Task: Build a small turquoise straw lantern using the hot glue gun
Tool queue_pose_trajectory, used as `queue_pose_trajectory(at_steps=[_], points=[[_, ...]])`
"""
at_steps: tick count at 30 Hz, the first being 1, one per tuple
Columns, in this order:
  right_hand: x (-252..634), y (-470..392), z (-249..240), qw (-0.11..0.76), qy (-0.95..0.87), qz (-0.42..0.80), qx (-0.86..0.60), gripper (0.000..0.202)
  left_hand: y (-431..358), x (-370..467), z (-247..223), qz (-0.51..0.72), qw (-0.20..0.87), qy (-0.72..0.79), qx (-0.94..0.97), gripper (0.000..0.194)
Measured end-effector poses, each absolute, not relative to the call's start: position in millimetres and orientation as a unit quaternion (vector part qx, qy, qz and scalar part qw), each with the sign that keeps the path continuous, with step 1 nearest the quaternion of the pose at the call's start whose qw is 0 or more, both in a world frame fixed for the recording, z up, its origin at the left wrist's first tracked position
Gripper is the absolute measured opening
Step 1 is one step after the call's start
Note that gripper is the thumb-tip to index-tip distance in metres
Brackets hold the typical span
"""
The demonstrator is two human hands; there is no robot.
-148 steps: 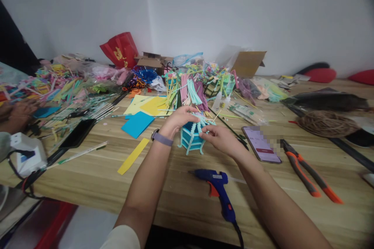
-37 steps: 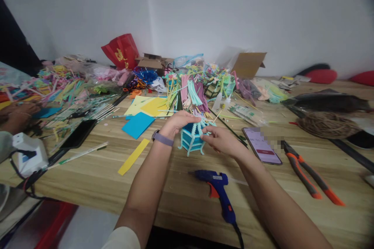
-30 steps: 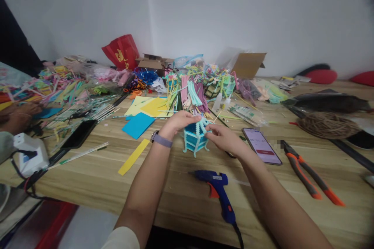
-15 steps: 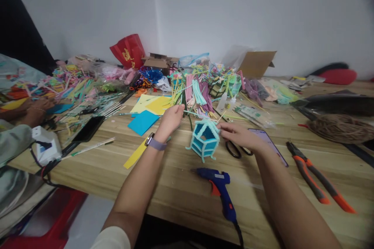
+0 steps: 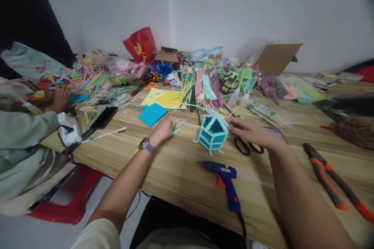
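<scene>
A small blue house-like frame point(image 5: 212, 134), edged with mint pipe cleaners, stands on the wooden table. Beside its right side is my right hand point(image 5: 245, 129), fingers bent close to its upper edge, where a thin stick shows. A pale strip runs leftward from the frame's top. My left hand point(image 5: 164, 127) is closed left of the frame, with a small light-coloured strip point(image 5: 181, 123) at its fingertips. In front of the frame lies a blue glue gun point(image 5: 224, 179). Black-handled scissors point(image 5: 242, 146) lie under my right hand.
Orange-handled pliers point(image 5: 330, 175) and a phone point(image 5: 276, 134) are at the right. Blue paper point(image 5: 153, 114) and yellow paper point(image 5: 169, 99) lie behind my left hand. Bundled pipe cleaners point(image 5: 209, 87) and a red bag point(image 5: 140, 44) stand at the back. Another person's hands point(image 5: 60, 97) are at far left.
My left hand has moved down and away from the frame, and a small strip now shows at its fingertips. The view has turned left. My right hand stays beside the frame.
</scene>
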State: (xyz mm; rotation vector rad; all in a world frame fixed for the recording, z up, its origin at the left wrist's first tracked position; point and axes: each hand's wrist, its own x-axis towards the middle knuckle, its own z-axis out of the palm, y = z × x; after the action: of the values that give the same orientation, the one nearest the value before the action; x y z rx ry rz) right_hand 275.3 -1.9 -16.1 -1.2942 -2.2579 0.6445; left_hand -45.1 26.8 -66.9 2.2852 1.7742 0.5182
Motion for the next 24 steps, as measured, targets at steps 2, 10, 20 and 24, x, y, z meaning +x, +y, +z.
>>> queue_pose_trajectory(at_steps=[2, 10, 20, 24], points=[[277.5, -2.8, -15.0, 0.224, -0.816, 0.266, -0.461, 0.034, 23.8, -42.0, -72.6, 0.151, 0.098, 0.597, 0.782, 0.011], [296.9, 2.8, -19.4, 0.268, -0.706, 0.135, -0.642, 0.025, 17.8, -30.2, -78.0, 0.083, 0.075, 0.595, 0.796, 0.019], [286.2, 17.3, -48.8, 0.118, -0.716, 0.125, -0.677, 0.016, -7.1, 27.7, -32.9, 0.291, 0.162, 0.352, 0.875, 0.038], [300.8, 14.8, -48.8, 0.141, -0.667, 0.084, -0.727, 0.022, -5.1, 20.8, -31.0, 0.278, 0.180, 0.403, 0.853, 0.039]])
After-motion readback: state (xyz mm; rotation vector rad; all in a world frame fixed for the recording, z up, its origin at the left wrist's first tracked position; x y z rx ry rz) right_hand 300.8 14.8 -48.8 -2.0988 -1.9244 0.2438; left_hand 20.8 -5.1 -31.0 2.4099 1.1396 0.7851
